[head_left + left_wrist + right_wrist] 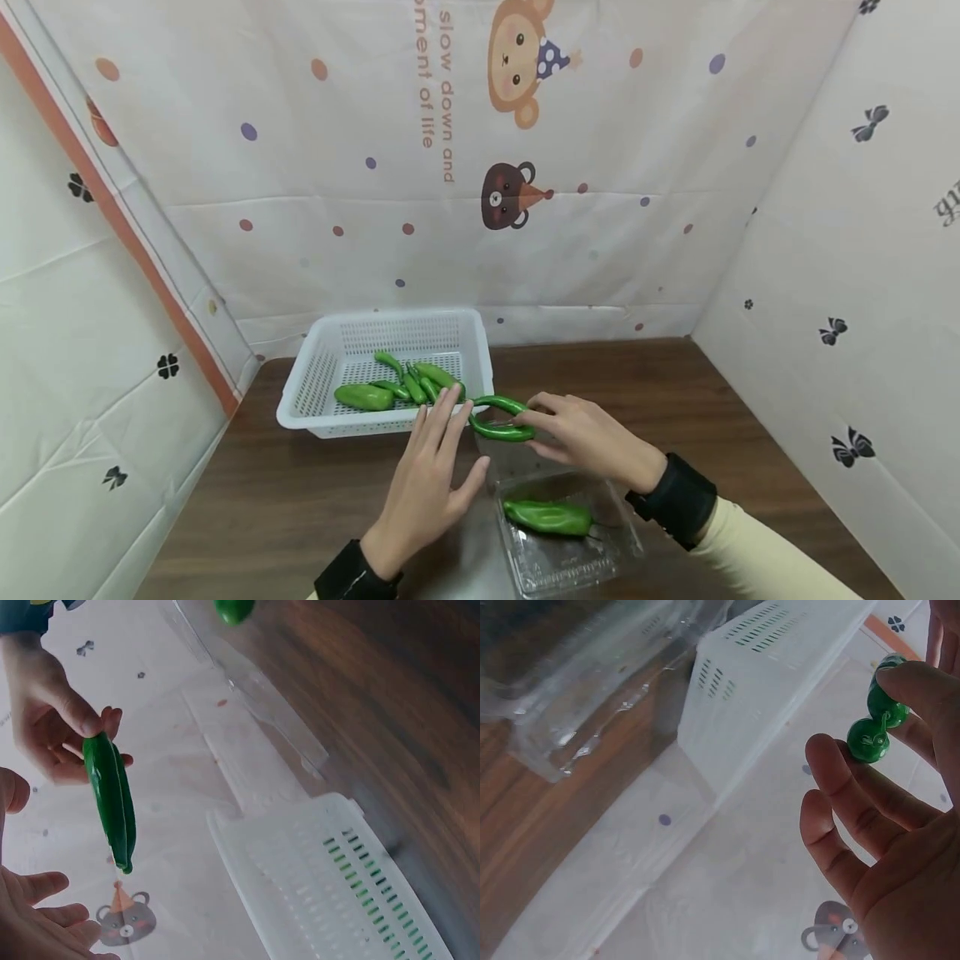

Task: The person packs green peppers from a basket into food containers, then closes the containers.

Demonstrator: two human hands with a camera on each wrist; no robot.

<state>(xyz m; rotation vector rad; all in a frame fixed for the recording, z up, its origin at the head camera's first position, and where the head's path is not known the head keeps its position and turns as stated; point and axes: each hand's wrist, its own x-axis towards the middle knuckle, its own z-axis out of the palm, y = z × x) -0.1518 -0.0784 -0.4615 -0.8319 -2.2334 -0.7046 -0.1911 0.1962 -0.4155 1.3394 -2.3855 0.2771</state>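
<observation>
Far left: a white wall sheet with black clover marks and an orange stripe running down to the table corner. Next, a white slotted basket point(322, 400) on the dark wooden table point(285, 500), holding several green peppers point(390, 385) toward its near right side. On the backdrop above, pale lettering turned sideways, readable as "slow down and" and "…ment of life", beside a cartoon monkey and a brown bear.

At centre, the left hand point(429, 483), flat and relaxed with straight fingers, gripping nothing; fingertips just beside the basket's near right corner and close to the curved green pepper point(501, 419). That pepper, bent almost into a loop, held in the air between basket and clear plastic clamshell box point(570, 542), just off the basket's corner.

Further right, the right hand point(588, 437), pinching the curved pepper's right end between thumb and fingertips point(919, 686). Below it, the open clamshell box on the table with one green pepper point(547, 517) inside. Far right: a wall sheet printed with black bows.
</observation>
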